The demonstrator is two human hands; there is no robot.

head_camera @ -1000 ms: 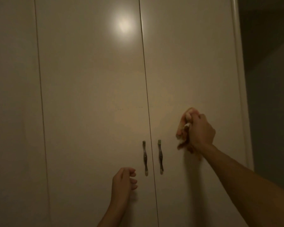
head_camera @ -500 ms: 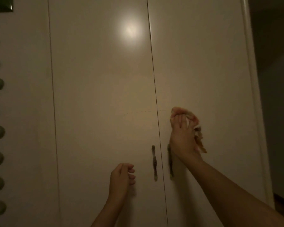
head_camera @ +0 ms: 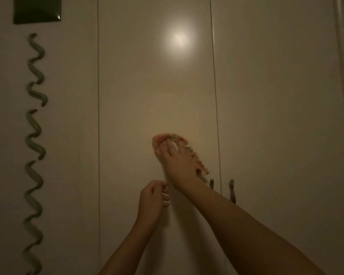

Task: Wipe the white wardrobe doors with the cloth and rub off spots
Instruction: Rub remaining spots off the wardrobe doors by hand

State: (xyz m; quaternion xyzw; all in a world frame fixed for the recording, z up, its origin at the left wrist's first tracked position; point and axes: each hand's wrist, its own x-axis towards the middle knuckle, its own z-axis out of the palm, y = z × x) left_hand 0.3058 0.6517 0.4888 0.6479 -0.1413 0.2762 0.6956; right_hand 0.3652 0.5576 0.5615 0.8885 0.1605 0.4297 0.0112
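White wardrobe doors fill the view, the middle door and the right door split by a thin seam. My right hand presses a crumpled orange-brown cloth against the middle door, just left of the seam and above the handles; its fingers curl over the cloth's top edge. Lower and to the left, my left hand hovers close to the same door with loosely curled fingers, holding nothing.
Two small metal handles flank the seam, the left handle half hidden by my right forearm. A wavy green strip runs down the left panel under a dark square. A lamp glare reflects high on the middle door.
My right hand has swept the cloth leftwards, from the right door across the seam onto the middle door. The view has shifted left, revealing the green strip. My left hand stays put, curled.
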